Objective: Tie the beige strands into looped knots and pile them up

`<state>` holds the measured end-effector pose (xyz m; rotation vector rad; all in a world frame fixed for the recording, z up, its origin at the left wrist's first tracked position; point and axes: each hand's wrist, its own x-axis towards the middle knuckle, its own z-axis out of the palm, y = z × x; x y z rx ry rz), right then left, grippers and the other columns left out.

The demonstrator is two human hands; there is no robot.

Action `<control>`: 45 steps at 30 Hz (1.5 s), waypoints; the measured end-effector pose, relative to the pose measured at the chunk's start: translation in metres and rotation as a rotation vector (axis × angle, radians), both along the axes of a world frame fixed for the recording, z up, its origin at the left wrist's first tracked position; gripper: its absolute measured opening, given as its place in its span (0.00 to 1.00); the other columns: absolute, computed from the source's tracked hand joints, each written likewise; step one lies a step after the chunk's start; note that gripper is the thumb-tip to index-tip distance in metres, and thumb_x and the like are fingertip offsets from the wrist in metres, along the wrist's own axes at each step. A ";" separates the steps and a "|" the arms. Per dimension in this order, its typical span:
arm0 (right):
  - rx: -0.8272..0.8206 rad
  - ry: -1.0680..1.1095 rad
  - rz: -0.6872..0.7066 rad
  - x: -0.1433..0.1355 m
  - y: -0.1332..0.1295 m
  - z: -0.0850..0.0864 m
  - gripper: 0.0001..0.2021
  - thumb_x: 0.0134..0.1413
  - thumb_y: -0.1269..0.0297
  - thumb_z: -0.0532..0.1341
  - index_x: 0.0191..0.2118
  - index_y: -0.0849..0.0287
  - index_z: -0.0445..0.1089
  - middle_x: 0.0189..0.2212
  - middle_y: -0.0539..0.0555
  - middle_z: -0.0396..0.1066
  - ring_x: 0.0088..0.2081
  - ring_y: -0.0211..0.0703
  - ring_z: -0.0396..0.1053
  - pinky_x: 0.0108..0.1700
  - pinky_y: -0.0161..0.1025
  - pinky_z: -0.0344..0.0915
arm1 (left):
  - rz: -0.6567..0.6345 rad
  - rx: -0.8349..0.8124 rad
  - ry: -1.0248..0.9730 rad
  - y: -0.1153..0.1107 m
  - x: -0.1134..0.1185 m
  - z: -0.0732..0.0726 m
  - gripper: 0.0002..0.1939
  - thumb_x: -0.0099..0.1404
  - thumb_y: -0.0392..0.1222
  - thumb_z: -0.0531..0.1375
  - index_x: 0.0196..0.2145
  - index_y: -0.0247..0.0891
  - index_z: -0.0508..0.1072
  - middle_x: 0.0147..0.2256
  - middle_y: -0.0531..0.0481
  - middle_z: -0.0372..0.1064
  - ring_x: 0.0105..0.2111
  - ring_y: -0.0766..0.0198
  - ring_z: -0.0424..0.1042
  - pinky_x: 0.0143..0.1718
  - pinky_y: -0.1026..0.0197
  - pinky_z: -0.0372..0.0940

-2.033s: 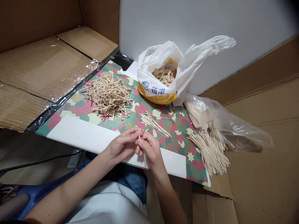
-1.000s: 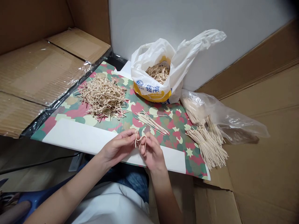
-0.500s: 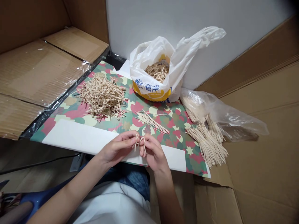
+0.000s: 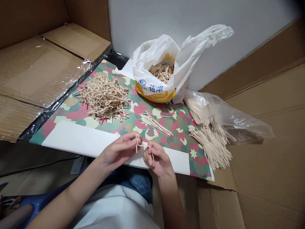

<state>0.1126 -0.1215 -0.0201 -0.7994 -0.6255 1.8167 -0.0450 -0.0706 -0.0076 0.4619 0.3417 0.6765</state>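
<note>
Between my two hands, above the table's front edge, is a thin pale cord-like strand [image 4: 137,141], bent into a loop at its left end. My left hand [image 4: 122,149] pinches it beside that loop. The fingers of my right hand [image 4: 157,156] are closed on the other end, which curves over and hangs down. Beyond my hands lies a small row of straight pale strands [image 4: 156,124]. To the left sits a heap of short, bent pale pieces [image 4: 105,98]. At the right, thick bundles of long strands [image 4: 212,146] lie partly inside a clear plastic bag [image 4: 228,121].
A white and yellow plastic bag [image 4: 156,90] holding more short pieces stands at the back of the camouflage-patterned table [image 4: 119,127]. A white strip [image 4: 78,136] runs along the front edge. Cardboard [image 4: 269,152] flanks both sides, with a pale wall [image 4: 202,19] behind.
My right hand has moved slightly right, away from my left. The strand now stretches between them, and its right-hand loop has opened into a wider curve. The left loop remains.
</note>
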 end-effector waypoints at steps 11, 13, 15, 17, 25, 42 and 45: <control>0.022 -0.004 -0.050 -0.008 -0.001 0.002 0.08 0.48 0.61 0.61 0.25 0.59 0.64 0.10 0.45 0.61 0.13 0.31 0.51 0.17 0.32 0.43 | -0.018 -0.016 -0.065 -0.002 0.005 0.001 0.06 0.58 0.37 0.62 0.28 0.31 0.71 0.28 0.50 0.64 0.30 0.69 0.67 0.33 0.69 0.62; 0.020 -0.044 -0.093 -0.013 0.002 0.004 0.09 0.48 0.60 0.60 0.25 0.59 0.64 0.11 0.45 0.61 0.13 0.30 0.50 0.17 0.31 0.43 | -0.024 0.020 -0.074 -0.004 0.008 0.002 0.05 0.58 0.37 0.61 0.28 0.32 0.72 0.28 0.50 0.65 0.29 0.67 0.69 0.34 0.66 0.63; 0.011 -0.084 -0.117 -0.017 0.004 0.007 0.09 0.49 0.60 0.60 0.26 0.59 0.64 0.11 0.45 0.61 0.13 0.30 0.51 0.17 0.31 0.43 | -0.047 0.052 -0.095 -0.005 0.008 0.003 0.06 0.60 0.38 0.59 0.29 0.33 0.72 0.27 0.49 0.67 0.29 0.64 0.71 0.36 0.63 0.64; 0.000 -0.110 -0.113 -0.019 0.005 0.009 0.09 0.49 0.60 0.60 0.26 0.60 0.64 0.11 0.45 0.61 0.13 0.29 0.52 0.16 0.31 0.43 | -0.072 0.073 -0.111 -0.006 0.008 0.003 0.06 0.61 0.38 0.58 0.29 0.33 0.72 0.25 0.48 0.68 0.28 0.61 0.71 0.36 0.61 0.64; -0.015 -0.137 -0.078 -0.018 0.004 0.017 0.09 0.49 0.61 0.61 0.26 0.61 0.66 0.13 0.45 0.62 0.14 0.27 0.53 0.16 0.29 0.43 | -0.058 0.078 -0.085 -0.007 0.006 0.002 0.06 0.60 0.37 0.58 0.28 0.32 0.72 0.29 0.50 0.66 0.28 0.63 0.72 0.39 0.61 0.63; 0.275 -0.733 -0.393 -0.021 -0.010 0.017 0.05 0.51 0.64 0.57 0.27 0.55 0.60 0.20 0.47 0.65 0.23 0.37 0.62 0.28 0.36 0.57 | 0.194 0.507 0.433 -0.008 0.003 0.006 0.06 0.59 0.40 0.61 0.27 0.35 0.72 0.28 0.50 0.64 0.31 0.65 0.64 0.35 0.64 0.58; 0.653 -1.229 -0.394 -0.011 -0.013 0.021 0.05 0.52 0.68 0.57 0.28 0.55 0.61 0.21 0.48 0.64 0.25 0.39 0.60 0.31 0.38 0.55 | 0.230 0.843 0.663 -0.003 -0.002 0.011 0.06 0.60 0.41 0.61 0.29 0.36 0.74 0.29 0.49 0.65 0.33 0.63 0.64 0.36 0.63 0.57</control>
